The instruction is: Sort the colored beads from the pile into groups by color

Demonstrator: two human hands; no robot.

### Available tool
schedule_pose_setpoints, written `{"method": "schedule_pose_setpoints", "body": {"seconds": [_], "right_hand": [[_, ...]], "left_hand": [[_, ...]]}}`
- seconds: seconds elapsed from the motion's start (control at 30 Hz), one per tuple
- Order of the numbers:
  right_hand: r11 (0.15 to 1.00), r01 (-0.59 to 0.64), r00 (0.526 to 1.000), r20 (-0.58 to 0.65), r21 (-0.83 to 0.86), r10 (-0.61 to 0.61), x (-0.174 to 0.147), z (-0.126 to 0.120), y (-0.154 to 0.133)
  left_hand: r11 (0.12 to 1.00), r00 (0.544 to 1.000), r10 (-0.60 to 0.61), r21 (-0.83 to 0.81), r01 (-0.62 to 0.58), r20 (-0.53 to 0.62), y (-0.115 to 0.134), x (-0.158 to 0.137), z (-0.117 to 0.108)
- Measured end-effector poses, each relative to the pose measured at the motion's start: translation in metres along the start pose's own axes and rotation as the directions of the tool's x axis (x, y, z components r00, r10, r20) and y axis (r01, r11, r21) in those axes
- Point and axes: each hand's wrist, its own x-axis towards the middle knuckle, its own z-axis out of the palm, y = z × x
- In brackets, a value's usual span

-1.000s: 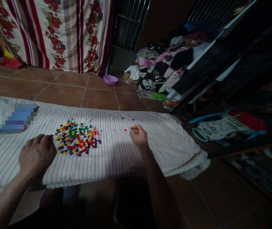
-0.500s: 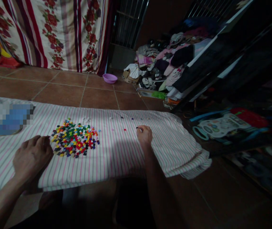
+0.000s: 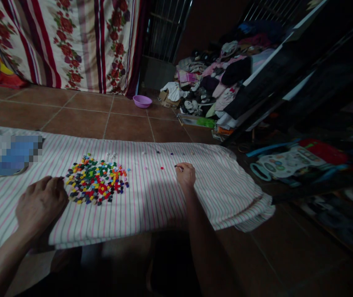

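Note:
A heap of small cube-like pieces in many colours (image 3: 97,181) lies on the striped cloth. My left hand (image 3: 42,200) rests palm down at the heap's left edge, fingers loosely bent and a little apart, with nothing seen in it. To the right of the heap, my right hand (image 3: 186,175) is low over the cloth with its fingers closed in a pinch; whatever lies between the fingertips is hidden. A single red piece (image 3: 162,168) and a pink piece (image 3: 146,168) lie just left of it. Beyond them runs a spaced row of pieces, among them a dark blue one (image 3: 172,154).
The striped cloth (image 3: 151,202) covers a low table. A blurred-out blue flat object (image 3: 17,154) lies at its left. On the tiled floor beyond stand a purple basin (image 3: 142,101) and a pile of clothes (image 3: 213,78). A toy-like panel (image 3: 288,163) is at the right.
My right hand has shifted very slightly left, toward the red piece, still pinched. My left hand and the heap look the same.

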Motion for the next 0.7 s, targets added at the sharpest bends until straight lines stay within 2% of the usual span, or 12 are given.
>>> {"method": "schedule_pose_setpoints", "body": {"seconds": [0.17, 0.37, 0.7], "right_hand": [[1.000, -0.019, 0.999, 0.041, -0.009, 0.019, -0.0009, -0.0017, -0.0035], [1.000, 0.007, 1.000, 0.025, 0.005, -0.007, -0.0026, -0.0034, -0.0050], [1.000, -0.031, 0.998, 0.052, 0.002, 0.031, -0.0026, -0.0070, -0.0084]], "left_hand": [[1.000, 1.000, 0.003, -0.027, -0.003, -0.008, 0.0004, -0.0001, -0.0009], [0.998, 1.000, -0.026, -0.066, 0.025, -0.015, 0.0014, -0.0007, -0.0022], [0.998, 1.000, -0.018, -0.061, 0.019, 0.019, -0.0002, -0.0001, -0.0001]]}}
